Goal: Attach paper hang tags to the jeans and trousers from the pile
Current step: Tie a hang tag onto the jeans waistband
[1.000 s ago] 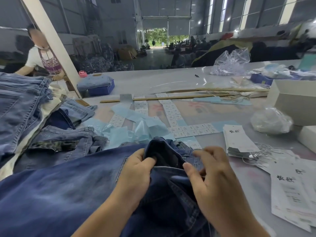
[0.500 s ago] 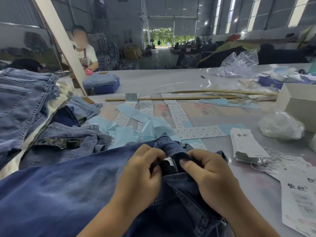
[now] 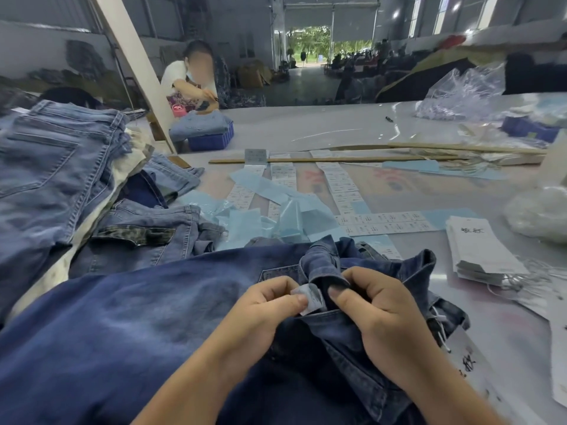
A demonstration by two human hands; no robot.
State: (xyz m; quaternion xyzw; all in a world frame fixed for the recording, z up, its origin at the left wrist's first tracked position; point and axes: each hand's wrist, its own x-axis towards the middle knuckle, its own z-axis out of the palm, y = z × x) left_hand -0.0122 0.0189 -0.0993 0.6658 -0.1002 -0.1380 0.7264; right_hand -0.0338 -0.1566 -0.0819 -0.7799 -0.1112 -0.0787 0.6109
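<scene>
In the head view we pinch the small white label (image 3: 308, 297) in our left hand's (image 3: 264, 305) grip while our right hand (image 3: 377, 314) clutches the dark jeans (image 3: 122, 326) waistband beside it, and the hang tags (image 3: 478, 253) lie on the worktop (image 3: 306, 127) well off to the right, nearer that hand.

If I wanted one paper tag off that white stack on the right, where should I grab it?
Probably the top tag's near end on the stack of hang tags, from the right. There the stack fans slightly and string loops stick out; the far end lies flat.
</scene>
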